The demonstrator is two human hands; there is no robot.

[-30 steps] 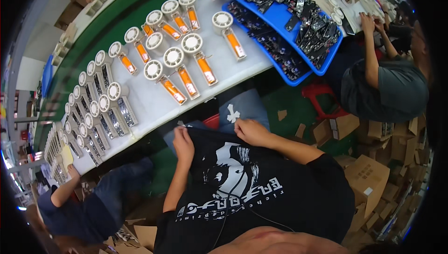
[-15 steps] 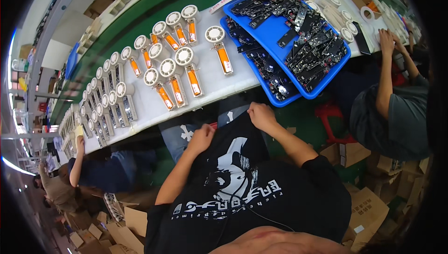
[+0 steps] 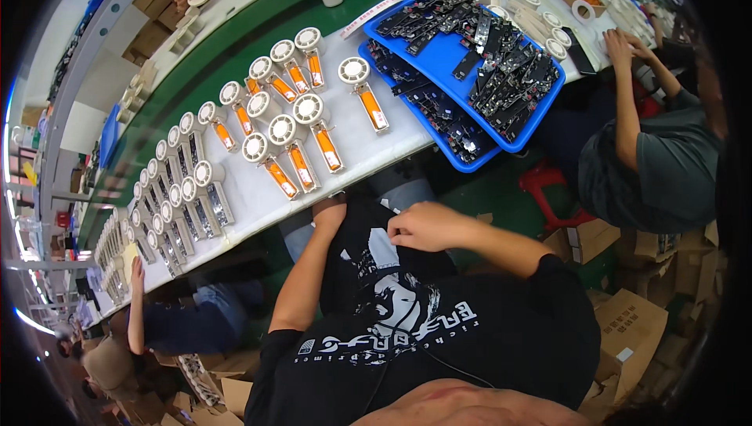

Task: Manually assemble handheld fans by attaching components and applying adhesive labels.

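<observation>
Workbench: the white-topped bench [image 3: 401,124] runs diagonally across the view, from far left to upper right, its near edge just beyond the wearer's lap.
Co-workers: a person in a dark grey-green top [image 3: 650,160] sits at the right, forearms over the bench; a person in dark blue [image 3: 184,320] is at the left, one hand touching a pale yellow piece [image 3: 131,258].
Black T-shirt: the garment [image 3: 501,308] is on the wearer's torso, its printed front drawn out over the lap toward the bench edge.
Cardboard box: a brown carton [image 3: 627,340] sits at lower right, near other cartons.
Red stool: it [image 3: 544,191] stands between the wearer and the right-hand person.
Blue trays: the upper tray [image 3: 439,58] overlaps the lower tray [image 3: 462,164]; both hold dark circuit boards.
Fan units: round-headed white units with orange inserts [image 3: 354,71] lie left of the trays; rows with dark boards in their handles [image 3: 204,174] lie farther left.
Right hand: its fingers [image 3: 395,232] curl closed, pinching the shirt front.
Left hand: it [image 3: 329,211] is against the shirt just below the bench edge; its fingers are shadowed, so their grip cannot be told.
Tape roll: a white ring [image 3: 583,9] rests at upper right.
</observation>
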